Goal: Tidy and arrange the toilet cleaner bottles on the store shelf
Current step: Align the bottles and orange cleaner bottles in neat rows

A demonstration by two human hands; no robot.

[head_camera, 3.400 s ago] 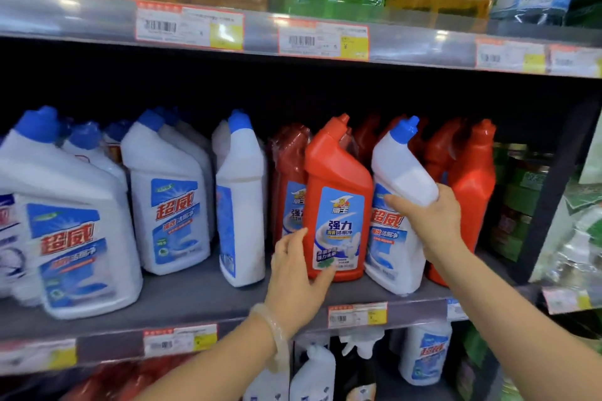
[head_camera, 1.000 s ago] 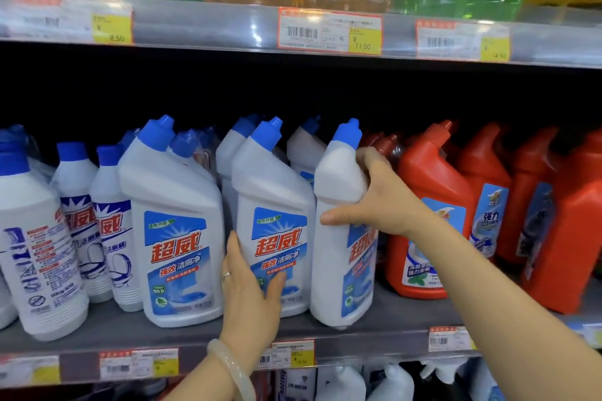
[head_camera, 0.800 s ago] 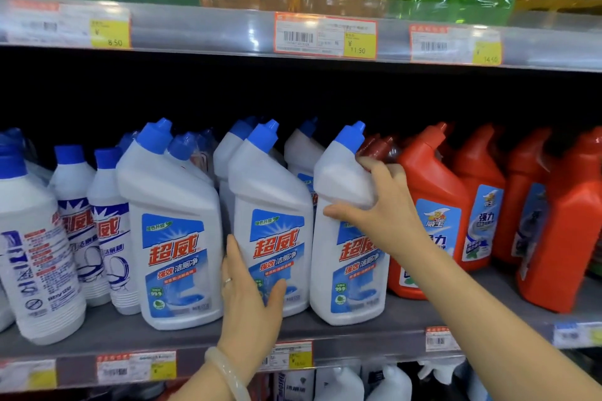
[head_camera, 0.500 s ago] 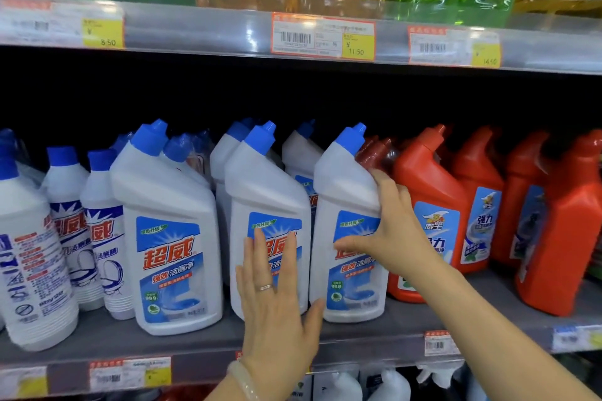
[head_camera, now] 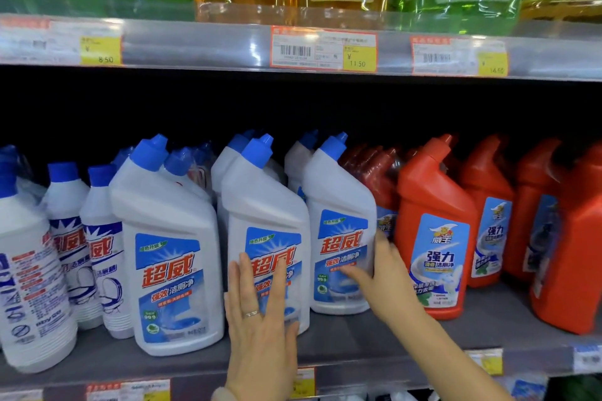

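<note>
While left hand [head_camera: 257, 316] presses middle white bottle [head_camera: 262, 205], right hand [head_camera: 382, 273] grips end bottle [head_camera: 338, 195].

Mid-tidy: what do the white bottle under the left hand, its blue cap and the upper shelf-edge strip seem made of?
White bottle: likely moulded plastic, satin; soft highlights. Blue cap: plastic too, it seems; even colour, dull sheen. Shelf-edge strip: clear glossy plastic, apparently; glare streaks over the price tags behind it.
</note>
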